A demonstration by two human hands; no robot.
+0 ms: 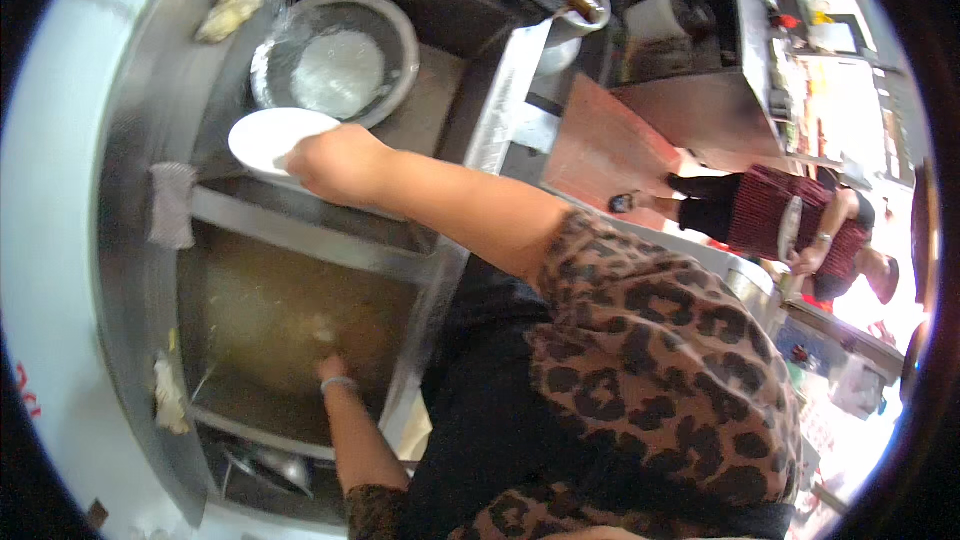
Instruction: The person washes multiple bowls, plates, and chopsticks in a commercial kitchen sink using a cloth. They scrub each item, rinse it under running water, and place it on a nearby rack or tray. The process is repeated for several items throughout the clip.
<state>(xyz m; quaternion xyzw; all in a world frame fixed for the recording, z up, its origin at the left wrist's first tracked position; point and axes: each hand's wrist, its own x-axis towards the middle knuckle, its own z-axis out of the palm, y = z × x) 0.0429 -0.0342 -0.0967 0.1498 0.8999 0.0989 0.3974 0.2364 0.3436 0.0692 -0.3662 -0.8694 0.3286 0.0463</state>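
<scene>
My right hand (341,163) grips a white dish (270,136) by its near rim. The dish is held above the sink, beside the divider (315,240) between two compartments and close to a round metal basin (405,52) with clear water in it. Down in the other compartment, my left hand (331,369) reaches into murky brownish water (270,300). Its fingers are under the surface, so what they touch is hidden. A pale band (339,384) circles the left wrist. A small light spot shows in the water just past that hand.
On the sink's back ledge lie a grey cloth (172,205) and two crumpled pale pieces (234,0) (170,394). Metal ware (289,469) sits in a third compartment. Another person (772,217) stands off to the side, holding a pale, flat object.
</scene>
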